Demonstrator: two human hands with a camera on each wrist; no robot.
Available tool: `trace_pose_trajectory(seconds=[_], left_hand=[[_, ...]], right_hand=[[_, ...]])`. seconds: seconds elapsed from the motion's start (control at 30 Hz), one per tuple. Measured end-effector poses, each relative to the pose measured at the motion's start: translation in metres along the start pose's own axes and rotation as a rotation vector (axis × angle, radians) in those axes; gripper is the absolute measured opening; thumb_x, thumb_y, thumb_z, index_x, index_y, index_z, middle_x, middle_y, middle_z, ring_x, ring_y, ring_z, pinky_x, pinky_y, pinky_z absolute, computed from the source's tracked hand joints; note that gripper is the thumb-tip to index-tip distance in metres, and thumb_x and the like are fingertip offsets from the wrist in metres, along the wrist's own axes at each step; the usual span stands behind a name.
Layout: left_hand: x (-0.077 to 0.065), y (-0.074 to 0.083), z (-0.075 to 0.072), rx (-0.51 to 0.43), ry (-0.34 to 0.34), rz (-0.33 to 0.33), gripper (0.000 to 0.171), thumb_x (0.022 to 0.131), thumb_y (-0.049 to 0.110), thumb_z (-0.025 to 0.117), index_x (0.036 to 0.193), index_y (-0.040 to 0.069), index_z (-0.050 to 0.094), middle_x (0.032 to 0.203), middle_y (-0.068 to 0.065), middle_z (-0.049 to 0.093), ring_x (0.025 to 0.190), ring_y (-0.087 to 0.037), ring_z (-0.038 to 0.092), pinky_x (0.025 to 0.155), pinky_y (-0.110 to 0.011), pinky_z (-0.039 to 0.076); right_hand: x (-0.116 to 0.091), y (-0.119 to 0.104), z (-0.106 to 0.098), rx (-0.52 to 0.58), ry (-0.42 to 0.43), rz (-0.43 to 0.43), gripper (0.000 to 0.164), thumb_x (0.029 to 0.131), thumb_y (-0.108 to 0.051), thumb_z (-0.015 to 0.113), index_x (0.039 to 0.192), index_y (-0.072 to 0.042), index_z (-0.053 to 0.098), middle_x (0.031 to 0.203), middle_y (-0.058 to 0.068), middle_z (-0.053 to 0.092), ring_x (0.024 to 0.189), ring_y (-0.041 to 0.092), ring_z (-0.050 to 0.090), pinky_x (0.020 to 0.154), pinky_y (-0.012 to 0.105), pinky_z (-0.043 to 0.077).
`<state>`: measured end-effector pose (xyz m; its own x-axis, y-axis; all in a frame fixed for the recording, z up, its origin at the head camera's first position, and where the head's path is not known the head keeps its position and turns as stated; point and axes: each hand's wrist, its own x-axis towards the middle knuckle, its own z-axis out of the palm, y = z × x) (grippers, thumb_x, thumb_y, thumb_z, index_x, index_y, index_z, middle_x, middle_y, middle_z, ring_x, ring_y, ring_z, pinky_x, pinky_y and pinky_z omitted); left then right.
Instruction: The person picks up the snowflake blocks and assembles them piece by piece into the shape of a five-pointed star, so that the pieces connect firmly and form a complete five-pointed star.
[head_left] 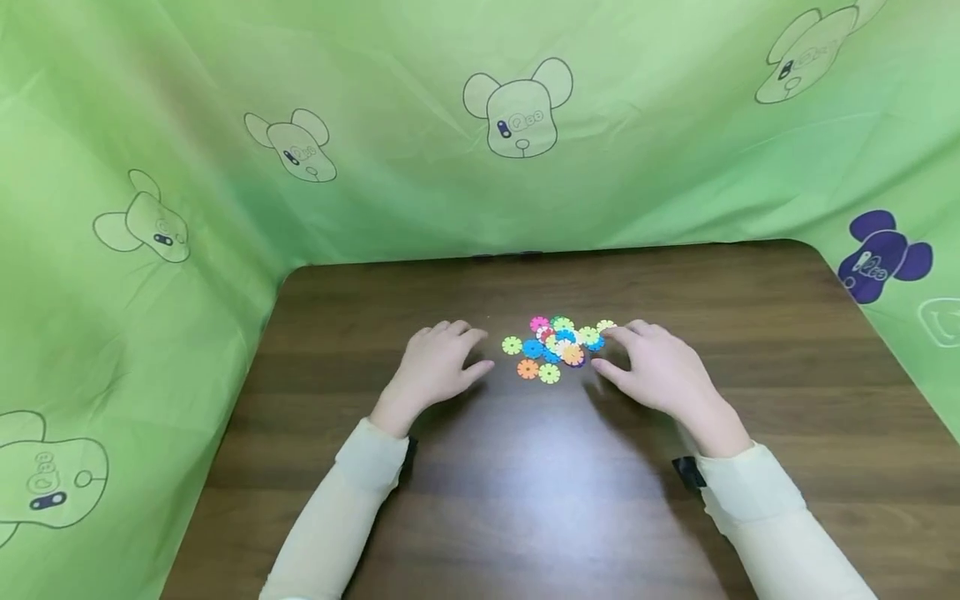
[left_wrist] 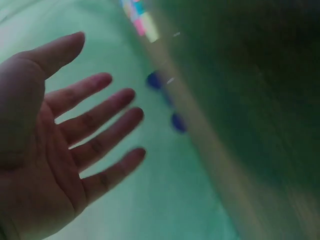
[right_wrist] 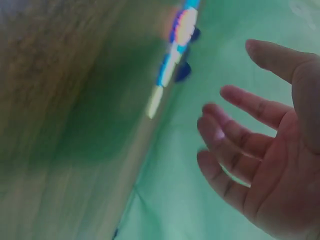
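Item: heap of small flat plastic snowflake discs [head_left: 558, 346], pink, green, blue, orange, yellow; lay mid-worktop on dark brown wooden worktop [head_left: 750, 333].

Left hand [head_left: 437, 367] at 9 o'clock of heap, just beside it, fingers [left_wrist: 100, 117] spread and relaxed, holding nothing.

Right hand [head_left: 660, 371] at 3 o'clock, fingertips [head_left: 611, 333] at heap's edge, spread, empty.

Handling, judged: light, stiff, slippery, scatter easily; pinch a single disc by its rim.

Surround: green bear-print cloth [head_left: 517, 108].
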<state>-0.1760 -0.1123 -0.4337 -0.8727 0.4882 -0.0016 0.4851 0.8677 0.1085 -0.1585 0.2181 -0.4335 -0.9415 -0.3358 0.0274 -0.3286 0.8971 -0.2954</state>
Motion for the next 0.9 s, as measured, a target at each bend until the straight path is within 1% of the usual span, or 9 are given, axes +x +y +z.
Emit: trace_pose_trajectory(seconds=[0.1, 0.17, 0.23, 0.3, 0.37, 0.43, 0.5, 0.7, 0.9], left_hand=[[0.028, 0.002, 0.007, 0.007, -0.044, 0.037, 0.047, 0.101, 0.053, 0.064, 0.134, 0.020, 0.069, 0.127, 0.000, 0.068, 0.110, -0.020, 0.067, 0.086, -0.042, 0.058], [0.043, 0.003, 0.013, 0.014, -0.080, 0.044, 0.047, 0.100, 0.054, 0.064, 0.132, 0.021, 0.070, 0.124, 0.001, 0.068, 0.106, -0.019, 0.068, 0.080, -0.041, 0.058], [0.055, 0.005, 0.019, 0.031, -0.113, 0.046, 0.050, 0.099, 0.058, 0.063, 0.133, 0.022, 0.069, 0.124, 0.001, 0.068, 0.104, -0.019, 0.068, 0.077, -0.041, 0.058], [0.062, 0.006, 0.023, 0.051, -0.136, 0.042, 0.054, 0.098, 0.061, 0.062, 0.134, 0.021, 0.069, 0.121, 0.000, 0.067, 0.102, -0.020, 0.068, 0.076, -0.042, 0.058], [0.066, 0.007, 0.026, 0.065, -0.143, 0.034, 0.054, 0.098, 0.062, 0.062, 0.132, 0.021, 0.070, 0.118, -0.001, 0.067, 0.099, -0.020, 0.068, 0.074, -0.041, 0.058], [0.068, 0.007, 0.028, 0.072, -0.139, 0.021, 0.049, 0.097, 0.060, 0.064, 0.128, 0.022, 0.072, 0.113, 0.000, 0.065, 0.096, -0.019, 0.067, 0.072, -0.041, 0.058], [0.068, 0.007, 0.029, 0.068, -0.130, 0.009, 0.043, 0.097, 0.057, 0.067, 0.123, 0.023, 0.073, 0.109, 0.002, 0.064, 0.093, -0.018, 0.066, 0.070, -0.040, 0.057], [0.069, 0.005, 0.031, 0.022, -0.114, -0.006, 0.034, 0.098, 0.051, 0.070, 0.116, 0.023, 0.073, 0.105, 0.004, 0.061, 0.089, -0.016, 0.063, 0.068, -0.038, 0.055], [0.072, 0.006, 0.032, -0.027, -0.134, -0.028, 0.034, 0.097, 0.047, 0.071, 0.117, 0.020, 0.072, 0.107, 0.002, 0.060, 0.092, -0.017, 0.063, 0.072, -0.039, 0.056]], right_hand=[[0.016, -0.002, 0.004, -0.024, -0.066, -0.021, 0.048, 0.096, -0.040, 0.072, 0.129, -0.006, 0.069, 0.110, 0.011, 0.070, 0.094, 0.029, 0.068, 0.072, 0.055, 0.056], [0.025, -0.004, 0.008, -0.049, -0.096, -0.029, 0.047, 0.095, -0.041, 0.073, 0.126, -0.006, 0.071, 0.105, 0.008, 0.070, 0.086, 0.024, 0.068, 0.068, 0.052, 0.056], [0.033, -0.005, 0.012, -0.072, -0.117, -0.034, 0.047, 0.094, -0.042, 0.074, 0.123, -0.006, 0.072, 0.099, 0.006, 0.069, 0.081, 0.021, 0.065, 0.064, 0.050, 0.054], [0.038, -0.007, 0.016, -0.094, -0.128, -0.043, 0.043, 0.092, -0.044, 0.075, 0.114, -0.007, 0.073, 0.092, 0.004, 0.066, 0.077, 0.020, 0.063, 0.060, 0.047, 0.053], [0.042, -0.008, 0.020, -0.099, -0.136, -0.052, 0.036, 0.091, -0.044, 0.077, 0.101, -0.009, 0.072, 0.083, 0.001, 0.061, 0.072, 0.019, 0.059, 0.056, 0.045, 0.050], [0.045, -0.009, 0.023, -0.099, -0.140, -0.059, 0.032, 0.090, -0.043, 0.078, 0.089, -0.013, 0.067, 0.077, -0.001, 0.057, 0.068, 0.018, 0.056, 0.054, 0.042, 0.046], [0.047, -0.009, 0.025, -0.096, -0.138, -0.058, 0.031, 0.090, -0.041, 0.078, 0.082, -0.015, 0.063, 0.074, -0.002, 0.054, 0.066, 0.018, 0.054, 0.054, 0.042, 0.046], [0.050, -0.006, 0.027, -0.076, -0.129, -0.044, 0.028, 0.089, -0.038, 0.081, 0.090, -0.013, 0.068, 0.077, -0.003, 0.059, 0.069, 0.017, 0.058, 0.057, 0.044, 0.050], [0.051, -0.004, 0.028, 0.004, -0.156, -0.028, 0.021, 0.089, -0.033, 0.080, 0.090, -0.016, 0.067, 0.075, -0.007, 0.059, 0.068, 0.013, 0.057, 0.057, 0.039, 0.047]])
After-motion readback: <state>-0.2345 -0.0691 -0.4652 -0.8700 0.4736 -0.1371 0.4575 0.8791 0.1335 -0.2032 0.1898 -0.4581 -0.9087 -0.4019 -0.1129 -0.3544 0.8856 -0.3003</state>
